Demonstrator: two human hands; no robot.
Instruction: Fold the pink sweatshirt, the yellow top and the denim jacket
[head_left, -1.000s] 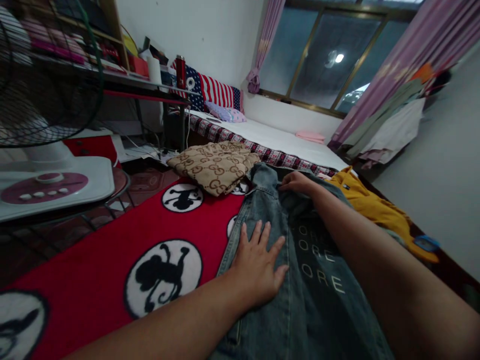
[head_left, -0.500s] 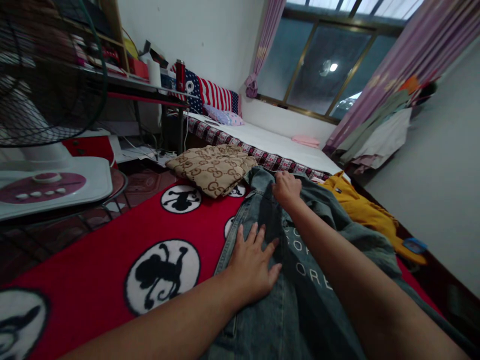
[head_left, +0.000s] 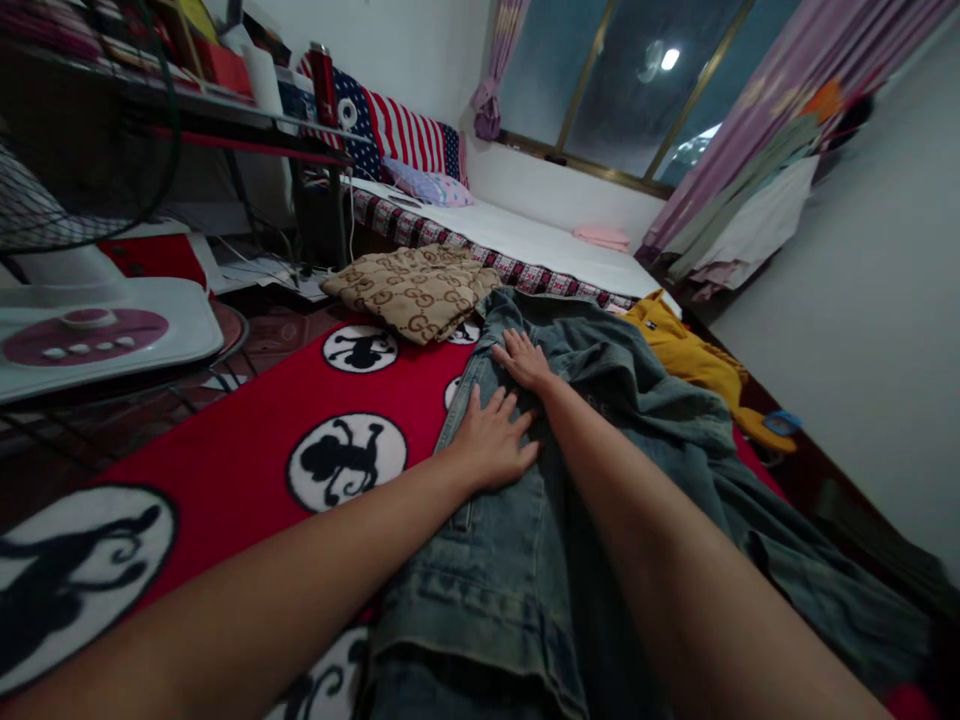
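Note:
A blue denim jacket [head_left: 622, 420] lies spread on a red blanket [head_left: 247, 440] printed with black monkey figures in white circles. My left hand [head_left: 491, 440] rests flat on the jacket's left front, fingers stretched out. My right hand [head_left: 525, 360] lies flat on the denim just beyond it, fingers extended toward the collar. The two hands are close together, almost touching. Neither hand holds anything.
A folded tan patterned cloth [head_left: 412, 285] sits past the jacket at the left. A yellow garment [head_left: 686, 350] lies at the right. A white fan base [head_left: 90, 335] stands at the left, with a shelf and a bed [head_left: 540, 245] behind.
My right hand let go of the denim near the collar and drew back to lie flat by my left hand. The jacket's right half now lies folded over. The view tilted down.

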